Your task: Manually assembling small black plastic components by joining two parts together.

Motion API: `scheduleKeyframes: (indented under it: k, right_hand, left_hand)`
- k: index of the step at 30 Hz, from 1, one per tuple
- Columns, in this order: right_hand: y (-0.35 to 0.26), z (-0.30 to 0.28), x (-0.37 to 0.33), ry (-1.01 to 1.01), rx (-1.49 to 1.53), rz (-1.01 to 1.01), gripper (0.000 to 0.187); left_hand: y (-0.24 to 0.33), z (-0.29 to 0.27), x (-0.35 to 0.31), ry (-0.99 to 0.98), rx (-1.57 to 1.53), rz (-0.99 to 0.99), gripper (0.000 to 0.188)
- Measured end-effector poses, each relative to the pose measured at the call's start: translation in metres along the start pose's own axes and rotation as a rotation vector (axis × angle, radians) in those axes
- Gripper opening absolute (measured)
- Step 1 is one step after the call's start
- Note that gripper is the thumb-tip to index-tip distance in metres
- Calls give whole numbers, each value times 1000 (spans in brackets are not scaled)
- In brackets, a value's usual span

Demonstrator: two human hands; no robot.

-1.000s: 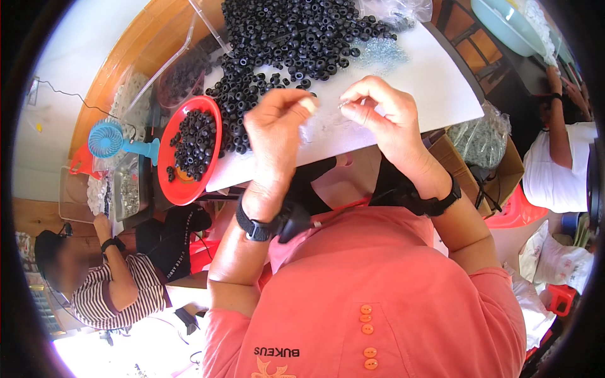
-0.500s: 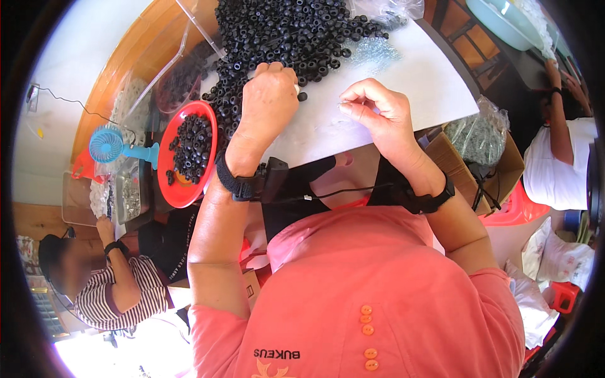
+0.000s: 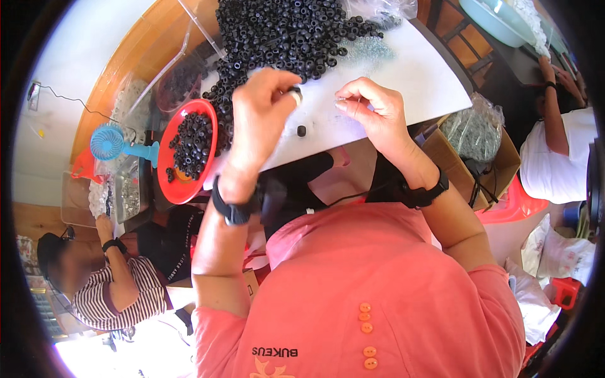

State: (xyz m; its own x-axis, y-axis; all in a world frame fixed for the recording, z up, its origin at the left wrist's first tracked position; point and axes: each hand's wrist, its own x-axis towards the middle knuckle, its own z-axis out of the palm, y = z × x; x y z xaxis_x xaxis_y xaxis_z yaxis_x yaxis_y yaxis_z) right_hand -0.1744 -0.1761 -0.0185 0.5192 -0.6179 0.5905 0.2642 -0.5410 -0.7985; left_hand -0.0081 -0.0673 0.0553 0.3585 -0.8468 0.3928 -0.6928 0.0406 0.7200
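My left hand (image 3: 259, 120) is closed, thumb and forefinger round a small black ring-shaped piece (image 3: 295, 92) with a pale edge beside it. To its right, my right hand (image 3: 377, 114) is pinched at thumb and forefinger; something tiny at the tips is too small to make out. A single black piece (image 3: 301, 131) lies on the white tabletop (image 3: 428, 82) between my hands, towards me. Beyond my left hand spreads a big heap of similar black pieces (image 3: 277, 38). Small clear bits (image 3: 368, 50) are scattered beside that heap.
A red plate (image 3: 165, 179) of black pieces stands left, by a blue fan (image 3: 107, 142). At right, a cardboard box (image 3: 504, 170) holds a clear bag (image 3: 469, 132). One person (image 3: 120, 286) works at left, another (image 3: 554, 151) at right.
My left hand has turned and drawn back slightly left, bringing the black piece in its fingers into view. The loose black piece now lies nearer me. My right hand stays pinched.
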Motion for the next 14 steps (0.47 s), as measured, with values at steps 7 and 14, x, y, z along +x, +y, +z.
scheduleKeyframes:
  k: [7,14]
  right_hand:
    - [0,8,3,18,-25,-39,9]
    - [-1,8,1,9,-38,-28,8]
  left_hand:
    - [-27,22,-44,54,231,403,17]
    - [-34,28,-21,188,262,368,14]
